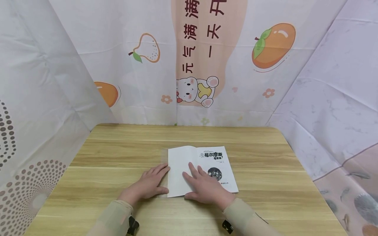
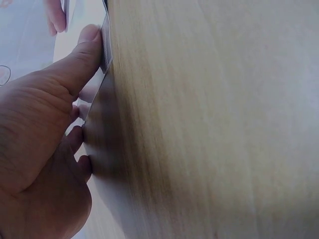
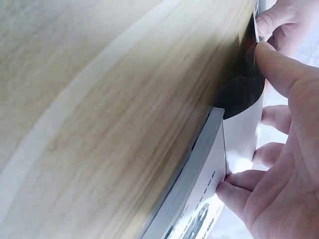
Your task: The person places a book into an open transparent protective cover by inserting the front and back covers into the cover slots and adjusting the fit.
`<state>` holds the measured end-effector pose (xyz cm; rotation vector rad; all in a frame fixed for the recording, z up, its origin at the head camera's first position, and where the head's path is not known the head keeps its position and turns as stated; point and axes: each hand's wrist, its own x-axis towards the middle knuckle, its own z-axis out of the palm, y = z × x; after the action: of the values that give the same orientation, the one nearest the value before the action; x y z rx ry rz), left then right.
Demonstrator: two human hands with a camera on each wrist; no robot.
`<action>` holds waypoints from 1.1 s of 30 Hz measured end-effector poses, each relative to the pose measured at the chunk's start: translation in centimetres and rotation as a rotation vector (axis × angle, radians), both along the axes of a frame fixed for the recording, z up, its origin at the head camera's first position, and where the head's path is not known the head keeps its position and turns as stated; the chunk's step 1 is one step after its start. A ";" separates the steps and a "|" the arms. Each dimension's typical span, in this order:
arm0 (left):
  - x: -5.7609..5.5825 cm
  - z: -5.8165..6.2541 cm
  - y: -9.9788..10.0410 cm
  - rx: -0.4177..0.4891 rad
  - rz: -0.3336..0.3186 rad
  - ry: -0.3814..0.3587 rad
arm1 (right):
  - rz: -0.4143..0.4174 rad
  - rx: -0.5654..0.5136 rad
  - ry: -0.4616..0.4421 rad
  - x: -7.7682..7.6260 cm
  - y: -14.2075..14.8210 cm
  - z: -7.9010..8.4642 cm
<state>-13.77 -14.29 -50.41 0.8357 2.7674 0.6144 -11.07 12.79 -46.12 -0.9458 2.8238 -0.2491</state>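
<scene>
An open book [image 1: 230, 175] lies on the wooden table, its printed title page on the right. To the left spreads a blank white leaf [image 1: 178, 164], which bends up from the page block in the right wrist view. Clear film [image 1: 164, 154] shows faintly past the leaf's left edge. My left hand [image 1: 147, 183] rests along that edge, fingertips and thumb touching it. My right hand [image 1: 206, 188] lies across the book's middle with fingers spread, pressing on the white leaf near the fold. The thick page block [image 3: 194, 159] is seen from its lower edge in the right wrist view.
The wooden table [image 1: 265, 196] extends around the book on all sides. Behind it hangs a white curtain [image 1: 141, 82] with fruit and cartoon prints. More patterned cloth [image 1: 333, 98] hangs at the right, and a dotted sheet [image 1: 32, 131] hangs at the left.
</scene>
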 end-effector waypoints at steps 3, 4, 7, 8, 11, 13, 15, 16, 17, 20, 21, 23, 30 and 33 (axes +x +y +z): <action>0.0 0.0 0.0 -0.005 0.001 0.002 | 0.002 0.004 0.009 0.0 -0.1 -0.2; 0.1 0.2 0.1 -0.007 0.003 -0.007 | 0.002 0.004 0.011 0.0 -0.2 -0.2; 0.3 0.8 0.2 -0.020 0.006 -0.023 | 0.003 0.006 0.016 0.0 -0.3 -0.3; 0.4 1.0 0.3 -0.021 0.006 -0.027 | 0.003 0.010 0.020 0.0 -0.3 -0.4; 0.4 1.1 0.3 -0.024 0.005 -0.031 | -0.002 0.016 0.025 0.1 -0.4 -0.3; 0.4 1.0 0.3 -0.018 0.004 -0.032 | -0.006 0.019 0.028 0.1 -0.5 -0.3; 0.5 1.2 0.3 -0.013 0.003 -0.034 | -0.009 0.021 0.028 0.1 -0.6 -0.2; 0.5 1.3 0.3 -0.015 0.002 -0.033 | -0.010 0.021 0.028 0.1 -0.6 -0.2; 0.5 1.5 0.4 -0.014 0.003 -0.037 | -0.011 0.021 0.028 0.1 -0.7 -0.2; 0.6 1.8 0.4 -0.019 0.007 -0.044 | -0.013 0.023 0.030 0.2 -0.7 -0.2; 0.6 1.9 0.4 -0.025 0.009 -0.047 | -0.014 0.024 0.030 0.2 -0.7 -0.2; 0.6 2.0 0.4 -0.031 0.010 -0.047 | -0.016 0.025 0.030 0.2 -0.8 -0.2; 0.7 2.1 0.4 -0.029 0.008 -0.051 | -0.018 0.032 0.043 0.3 -1.1 -0.2; 0.7 2.0 0.4 -0.023 0.009 -0.055 | -0.017 0.043 0.055 0.3 -1.1 -0.3</action>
<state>-13.06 -13.88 -48.38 0.7897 2.7250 0.5964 -10.79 11.64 -46.43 -0.9343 2.8757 -0.1668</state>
